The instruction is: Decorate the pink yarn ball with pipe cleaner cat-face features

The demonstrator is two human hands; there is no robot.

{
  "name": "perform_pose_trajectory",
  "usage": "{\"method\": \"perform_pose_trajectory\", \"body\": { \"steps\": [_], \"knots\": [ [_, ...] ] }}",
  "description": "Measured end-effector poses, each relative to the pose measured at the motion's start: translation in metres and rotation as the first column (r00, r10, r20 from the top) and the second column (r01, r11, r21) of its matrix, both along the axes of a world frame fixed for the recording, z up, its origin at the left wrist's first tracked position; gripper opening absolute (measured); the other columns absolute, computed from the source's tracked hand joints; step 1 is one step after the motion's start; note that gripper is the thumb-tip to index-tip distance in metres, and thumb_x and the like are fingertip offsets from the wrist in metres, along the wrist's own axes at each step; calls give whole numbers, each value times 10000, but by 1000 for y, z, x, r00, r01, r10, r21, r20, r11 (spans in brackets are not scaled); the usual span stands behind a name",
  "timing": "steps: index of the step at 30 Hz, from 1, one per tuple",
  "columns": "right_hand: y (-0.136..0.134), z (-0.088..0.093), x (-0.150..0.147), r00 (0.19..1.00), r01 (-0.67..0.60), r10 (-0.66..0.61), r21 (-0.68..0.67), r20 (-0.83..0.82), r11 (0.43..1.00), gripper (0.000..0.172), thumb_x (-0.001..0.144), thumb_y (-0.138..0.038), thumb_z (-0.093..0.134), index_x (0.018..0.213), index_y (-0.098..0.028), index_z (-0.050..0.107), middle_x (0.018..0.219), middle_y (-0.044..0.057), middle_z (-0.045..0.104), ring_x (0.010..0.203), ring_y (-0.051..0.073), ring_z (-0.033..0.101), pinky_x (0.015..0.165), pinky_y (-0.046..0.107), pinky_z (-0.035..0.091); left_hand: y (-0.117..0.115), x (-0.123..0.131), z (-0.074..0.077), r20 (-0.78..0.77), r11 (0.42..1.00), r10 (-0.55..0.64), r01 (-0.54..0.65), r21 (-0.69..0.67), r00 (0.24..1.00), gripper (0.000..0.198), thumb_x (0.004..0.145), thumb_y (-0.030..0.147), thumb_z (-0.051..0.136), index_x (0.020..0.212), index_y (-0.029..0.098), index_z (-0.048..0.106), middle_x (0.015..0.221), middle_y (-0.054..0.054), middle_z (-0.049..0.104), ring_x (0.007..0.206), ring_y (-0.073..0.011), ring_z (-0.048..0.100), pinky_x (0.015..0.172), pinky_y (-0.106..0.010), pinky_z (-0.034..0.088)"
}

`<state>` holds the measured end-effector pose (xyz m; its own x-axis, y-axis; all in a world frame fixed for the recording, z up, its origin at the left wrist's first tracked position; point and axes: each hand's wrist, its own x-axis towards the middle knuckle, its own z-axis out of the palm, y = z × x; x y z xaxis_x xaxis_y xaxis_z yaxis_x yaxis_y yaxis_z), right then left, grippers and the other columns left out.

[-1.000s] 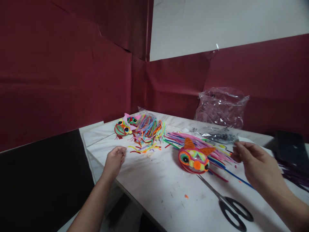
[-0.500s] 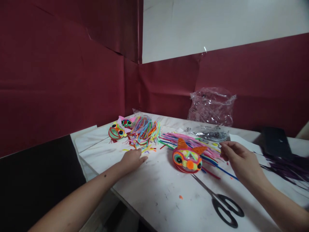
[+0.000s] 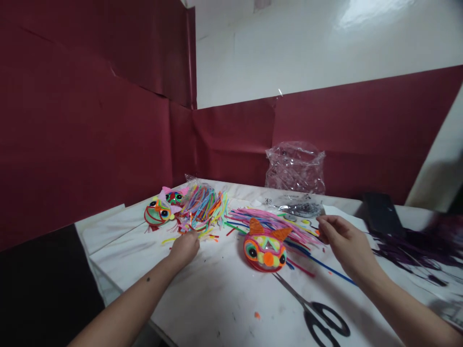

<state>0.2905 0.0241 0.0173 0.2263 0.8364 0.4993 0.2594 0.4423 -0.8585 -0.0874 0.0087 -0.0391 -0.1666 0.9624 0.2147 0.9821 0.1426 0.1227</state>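
My left hand [image 3: 185,248] is at the near edge of a scatter of short pipe-cleaner scraps [image 3: 210,236], fingers curled in; whatever they may hold is hidden. My right hand [image 3: 342,238] is raised over the right of the table, thumb and fingertips pinched together. A small orange bit shows by those fingertips, but I cannot tell whether it is held. Between my hands sits an animal head of pipe cleaners [image 3: 265,250], with orange ears, an orange nose and black eyes. Black-handled scissors [image 3: 302,301] lie just in front of it, blades slightly apart.
Long pipe cleaners [image 3: 300,233] lie behind the head. Two more animal heads [image 3: 158,212] and a bundle of multicoloured pipe cleaners [image 3: 202,202] are at far left. A clear plastic bag [image 3: 296,168] leans on the wall. A dark box [image 3: 382,214] and purple strands [image 3: 415,248] are right.
My left thumb, stretched out before, is now folded in against the curled fingers. My right hand keeps its pinch. The view has swung slightly right, shifting the table leftward.
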Motion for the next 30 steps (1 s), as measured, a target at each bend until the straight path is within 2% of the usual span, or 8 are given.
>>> {"method": "perform_pose_trajectory", "body": {
  "steps": [3,7,13,19,25,30],
  "knots": [
    [3,-3,2,1000,14,-14,2,0,1000,214,706,-406,597,677,-199,552,483,-46,478,458,118,418,422,232,347,-2,-1,0,10,1000,11,-11,23,1000,282,884,206,340,888,139,614,953,-165,685,903,-253,635,726,-329,414],
    [10,-9,5,1000,26,-26,-3,-7,1000,214,696,-412,600,679,-202,560,498,-48,490,462,122,425,431,241,354,-4,-1,0,34,999,-7,6,31,999,213,848,290,450,825,159,616,927,-140,685,889,-257,629,712,-317,411],
    [9,-10,5,998,67,-66,-30,19,997,175,654,-388,597,648,-215,572,477,-41,506,459,134,443,426,247,368,-1,-6,-5,116,995,-20,9,100,993,172,828,176,441,790,156,607,832,-116,672,816,-227,623,695,-295,396],
    [12,-14,7,999,27,-28,-35,-33,999,195,653,-395,613,692,-206,589,498,-45,515,453,122,436,423,239,362,2,-11,-4,266,972,-89,25,235,960,172,777,111,437,726,186,583,686,-20,637,683,-157,595,621,-229,395],
    [14,-13,10,998,53,-55,-55,-44,997,198,676,-405,622,682,-214,570,489,-53,493,441,115,418,392,226,334,5,-18,-3,340,946,-102,-15,323,935,129,772,205,480,791,192,606,687,-15,644,655,-177,591,609,-253,404],
    [11,-10,7,998,45,-48,-52,-45,998,185,676,-393,614,652,-217,560,478,-53,490,432,112,406,395,226,326,4,-19,-4,295,944,-180,81,319,938,217,821,247,423,841,187,631,855,-67,667,825,-203,595,749,-288,419]
  ]
}}
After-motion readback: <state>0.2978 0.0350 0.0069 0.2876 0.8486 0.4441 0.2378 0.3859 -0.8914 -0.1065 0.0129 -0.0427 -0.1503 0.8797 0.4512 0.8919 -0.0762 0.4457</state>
